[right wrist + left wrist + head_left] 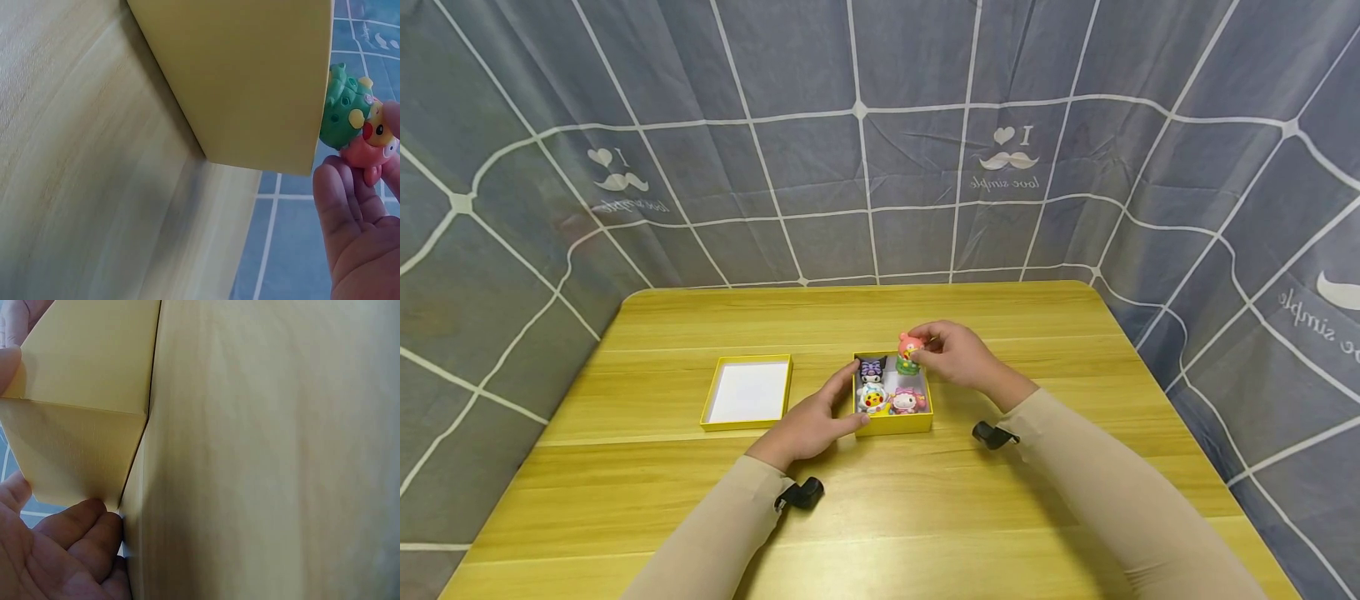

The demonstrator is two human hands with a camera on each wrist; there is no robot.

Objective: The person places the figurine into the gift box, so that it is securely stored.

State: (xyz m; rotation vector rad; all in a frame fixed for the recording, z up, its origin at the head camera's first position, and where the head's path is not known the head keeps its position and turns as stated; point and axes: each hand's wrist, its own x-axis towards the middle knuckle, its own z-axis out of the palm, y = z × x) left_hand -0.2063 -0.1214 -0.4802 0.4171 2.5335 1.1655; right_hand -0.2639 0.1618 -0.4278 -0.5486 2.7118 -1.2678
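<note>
Lid [749, 393] near box [895, 424] of three figurines [873, 399], left fingers [841, 382] round box, right fingers [932, 329] round pink-green toy [907, 366].

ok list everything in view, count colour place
table: 1, yellow wood, below box
box: 1, yellow, on table
lid: 1, yellow and white, left of box
dark figurine: 1, purple and black, box back left
white figurine: 1, white and yellow, box front left
pink figurine: 1, pink, box front right
held figurine: 1, pink and green, at box back right
curtain: count unclear, blue-grey and white, around table
wrist devices: 2, black, on wrists
sleeves: 2, beige, both arms
left hand: 1, touching box
right hand: 1, pinching held figurine
</note>
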